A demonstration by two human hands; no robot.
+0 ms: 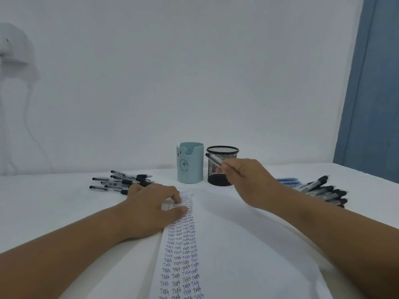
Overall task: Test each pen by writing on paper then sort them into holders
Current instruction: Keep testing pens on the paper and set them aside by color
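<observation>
my right hand [244,180] grip pinches a tested pen [213,159] by the mesh holder [222,166], left hand [151,208] flat on paper [226,244]; next drop it in.

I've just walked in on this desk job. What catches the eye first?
The paper down the middle, crowded with columns of "Test", with the left hand resting on it. Behind it, the right hand holds a pen beside the black mesh holder.
</observation>
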